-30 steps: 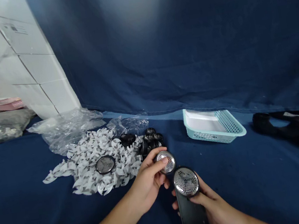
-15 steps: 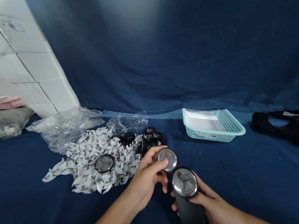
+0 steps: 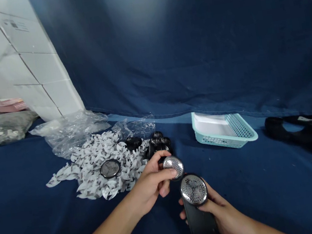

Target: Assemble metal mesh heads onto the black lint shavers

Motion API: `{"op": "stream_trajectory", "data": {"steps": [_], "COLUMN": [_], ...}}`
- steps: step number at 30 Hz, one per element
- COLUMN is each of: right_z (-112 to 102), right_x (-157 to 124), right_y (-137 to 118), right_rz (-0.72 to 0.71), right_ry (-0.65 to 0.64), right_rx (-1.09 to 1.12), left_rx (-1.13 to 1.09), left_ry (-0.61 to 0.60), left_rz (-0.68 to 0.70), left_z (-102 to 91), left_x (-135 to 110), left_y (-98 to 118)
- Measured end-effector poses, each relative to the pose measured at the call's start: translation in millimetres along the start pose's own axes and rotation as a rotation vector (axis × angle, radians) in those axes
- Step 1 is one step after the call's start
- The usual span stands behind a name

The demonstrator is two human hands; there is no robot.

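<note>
Between thumb and fingers, my left hand [image 3: 151, 184] grips a round perforated metal shaver head cover [image 3: 173, 167] with a dark rim. Just below and to its right, my right hand [image 3: 219, 209] is wrapped round a black fabric shaver [image 3: 200, 219], whose own perforated metal head [image 3: 194, 189] faces up. The loose cover and the shaver's head are very close together; whether they touch is hard to tell. Left of my hands lies a heap of small grey-white blade pieces [image 3: 93, 169]. Another round metal cover [image 3: 110, 168] rests on that heap.
Several black round parts [image 3: 158, 144] sit behind my left hand. Clear plastic bags [image 3: 70, 130] lie beyond the heap. A light-blue basket [image 3: 224, 141] stands at the back right, with black straps or cords [image 3: 302, 134] further right. White boxes [image 3: 43, 67] and a blue curtain [image 3: 191, 41] rise behind.
My left hand has drawn slightly left with the cover, and its fingers have curled in more. The right hand holds the shaver almost unmoved. The view has shifted a little.
</note>
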State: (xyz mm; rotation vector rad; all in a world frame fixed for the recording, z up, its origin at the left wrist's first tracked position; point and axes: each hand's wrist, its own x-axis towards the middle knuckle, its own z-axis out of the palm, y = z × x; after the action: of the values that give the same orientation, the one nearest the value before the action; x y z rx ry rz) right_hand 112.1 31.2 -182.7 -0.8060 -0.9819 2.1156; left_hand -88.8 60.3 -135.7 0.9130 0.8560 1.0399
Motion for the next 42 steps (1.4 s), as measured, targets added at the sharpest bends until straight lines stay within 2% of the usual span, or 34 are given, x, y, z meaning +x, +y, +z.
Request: {"op": "stream_trajectory", "data": {"steps": [11,17,21,26,29,33,35,39,42], "right_z": [-1,-7,-4,-1,-1,0,1,-2,-6], "right_x": [-2,-1,-1,-5,-7,-7,-7,-4,2], "right_y": [3,8,5,0,-1,1,1,6,13], "right_rz": [0.010,-0.022,-0.008,0.013,0.023,0.012,0.015,-0.015,-0.062], "right_ry": [0.001,-0.063,-0.060,-0.036,-0.029,-0.011,-0.004,-0.035,-0.060], "right_rx": [0.009,-0.046,-0.077,-0.143,-0.141,-0.112,-0.095,-0.066,-0.024], "left_rx": [-0.035,-0.099,-0.129,-0.066,0.138,0.392,0.455,0.597,0.739], "left_ry": [0.069,0.098,0.113,0.113,0.219,0.491,0.588,0.694,0.699], "left_rz": [0.001,0.009,0.025,0.083,0.200,0.479,0.554,0.611,0.698], "left_z": [10.0,13.0,15.1,13.7,6.8,-9.6,-17.4,-21.0,-12.6], "left_x": [-2,-1,0,1,4,12,14,13,5], "left_y": [3,-2,-6,-6,-3,1,3,5,3]}}
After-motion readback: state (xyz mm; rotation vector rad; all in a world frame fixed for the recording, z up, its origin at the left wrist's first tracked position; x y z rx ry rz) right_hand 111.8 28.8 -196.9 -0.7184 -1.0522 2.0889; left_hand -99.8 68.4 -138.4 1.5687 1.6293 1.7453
